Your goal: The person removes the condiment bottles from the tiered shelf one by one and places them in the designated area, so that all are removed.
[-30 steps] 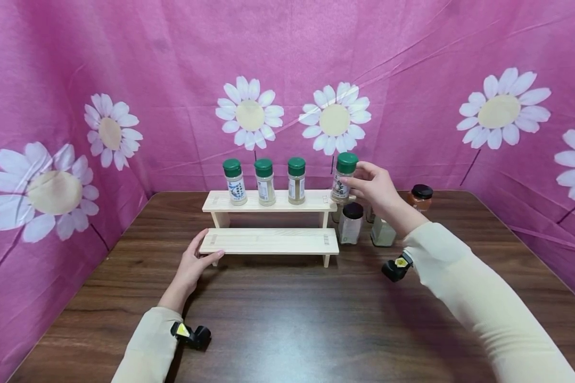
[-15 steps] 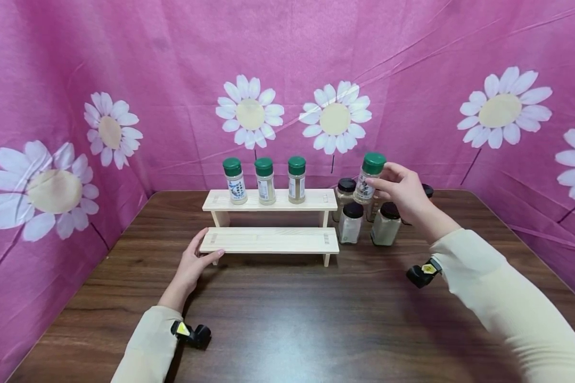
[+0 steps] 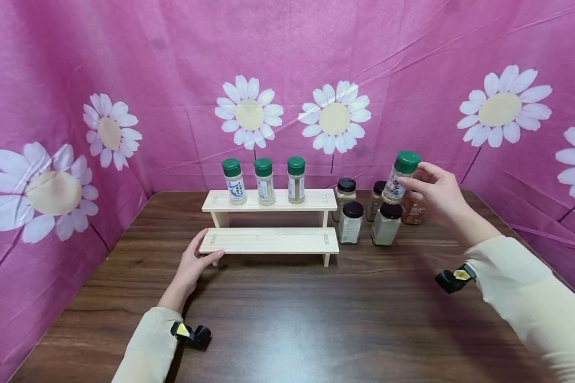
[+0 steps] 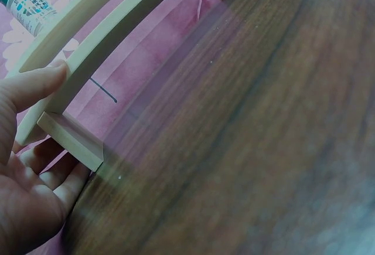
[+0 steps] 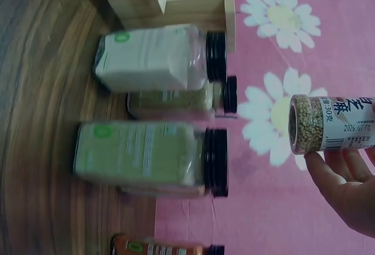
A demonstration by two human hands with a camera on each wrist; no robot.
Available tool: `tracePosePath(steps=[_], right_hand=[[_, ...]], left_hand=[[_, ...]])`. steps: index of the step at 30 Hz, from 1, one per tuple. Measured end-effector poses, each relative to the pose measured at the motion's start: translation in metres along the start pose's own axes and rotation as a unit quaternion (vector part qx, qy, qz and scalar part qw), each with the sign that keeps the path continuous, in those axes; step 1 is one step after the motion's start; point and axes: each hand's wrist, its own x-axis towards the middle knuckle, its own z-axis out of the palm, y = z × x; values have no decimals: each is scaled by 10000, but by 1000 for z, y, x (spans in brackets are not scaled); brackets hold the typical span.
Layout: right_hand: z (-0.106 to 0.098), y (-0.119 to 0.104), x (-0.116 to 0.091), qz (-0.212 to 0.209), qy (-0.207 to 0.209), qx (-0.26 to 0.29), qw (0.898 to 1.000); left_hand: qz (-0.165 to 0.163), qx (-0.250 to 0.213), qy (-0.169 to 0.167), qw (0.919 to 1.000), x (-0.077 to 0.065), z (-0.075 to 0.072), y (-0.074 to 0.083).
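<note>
In the head view, my right hand [image 3: 438, 192] holds a green-lidded sesame jar [image 3: 399, 178] in the air above the black-lidded jars at the right. Its label and pale seeds show in the right wrist view, where the jar [image 5: 334, 123] lies between thumb and fingers. My left hand [image 3: 193, 264] grips the left end of the two-tier wooden rack [image 3: 270, 241]. The left wrist view has the thumb on the board's edge and the other fingers below, by the rack's leg [image 4: 73, 140]. Three green-lidded spice jars [image 3: 265, 182] stand upright on the upper tier.
Right of the rack, several black-lidded square jars stand on the brown wooden table [image 3: 278, 319], among them a white one [image 3: 351, 226], a pale green one [image 3: 384, 229] and an orange one [image 3: 413, 211]. A pink flowered cloth [image 3: 287, 48] hangs behind.
My right hand has carried the sesame jar rightward, from the upper tier's right end to above the black-lidded jars. The left hand and rack have stayed in place.
</note>
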Motion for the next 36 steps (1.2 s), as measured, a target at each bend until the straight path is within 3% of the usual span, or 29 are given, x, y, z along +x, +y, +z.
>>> tracePosePath(steps=[5, 10, 18, 22, 24, 28, 32, 36], right_hand=[[-13, 0, -4, -120, -9, 363, 9993], [-24, 0, -9, -222, 48, 252, 9994], [-44, 12, -15, -35, 242, 117, 9996], [-54, 21, -17, 52, 248, 295, 9992], [-66, 31, -14, 110, 184, 452, 9987], [-115, 78, 7, 56, -57, 574, 9983], [-158, 126, 25, 92, 358, 268, 9990], [-171, 151, 28, 129, 734, 224, 9970]], left_hand=[[-10, -31, 10, 10000, 0, 0, -1], [36, -59, 17, 10000, 0, 0, -2], [13, -1, 14, 10000, 0, 0, -2], [-1, 13, 13, 10000, 0, 0, -1], [-5, 17, 12, 10000, 0, 0, -1], [-3, 8, 19, 10000, -1, 0, 0], [6, 34, 11, 10000, 0, 0, 0], [-8, 53, 16, 10000, 0, 0, -1]])
